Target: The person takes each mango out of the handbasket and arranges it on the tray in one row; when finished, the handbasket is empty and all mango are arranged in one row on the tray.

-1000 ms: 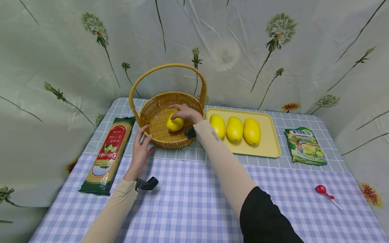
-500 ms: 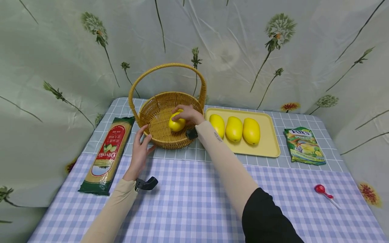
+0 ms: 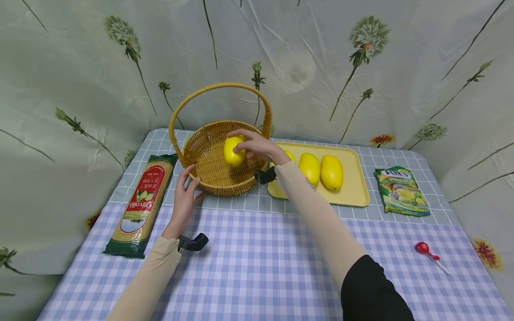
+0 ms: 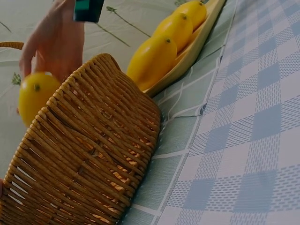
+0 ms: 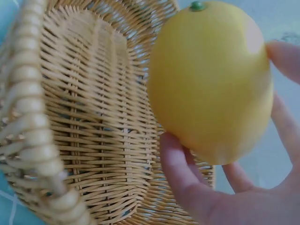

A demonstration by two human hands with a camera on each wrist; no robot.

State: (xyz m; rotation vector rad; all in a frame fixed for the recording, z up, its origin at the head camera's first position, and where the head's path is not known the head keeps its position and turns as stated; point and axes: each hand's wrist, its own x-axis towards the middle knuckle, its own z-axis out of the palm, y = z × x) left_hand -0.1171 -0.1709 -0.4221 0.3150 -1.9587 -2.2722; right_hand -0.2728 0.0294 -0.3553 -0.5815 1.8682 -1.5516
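Note:
My right hand point(image 3: 257, 147) holds a yellow mango point(image 3: 234, 151) over the wicker basket point(image 3: 217, 183). In the right wrist view the mango point(image 5: 211, 84) has a green stem nub, and fingers and thumb hold its lower end and side. It appears above the basket rim in the left wrist view. My left hand point(image 3: 184, 200) grips the front left rim of the basket, fingertips at the rim and thumb lower on the outer side. Beside the basket, three more yellow mangoes point(image 3: 332, 173) lie on a yellow tray point(image 3: 357, 196), one partly hidden by my right wrist.
A long spaghetti pack point(image 3: 140, 205) lies left of the basket. Right of the tray is a green FOX'S candy bag point(image 3: 402, 191), with a red lollipop point(image 3: 423, 248) nearer the front. The basket's tall handle point(image 3: 225, 84) arches above it. A floral curtain hangs behind the checked tablecloth point(image 3: 257, 267).
My right hand has taken hold of the mango in the basket, turned it more upright and raised it. The right forearm has shifted right, over part of the tray. My left hand stays put.

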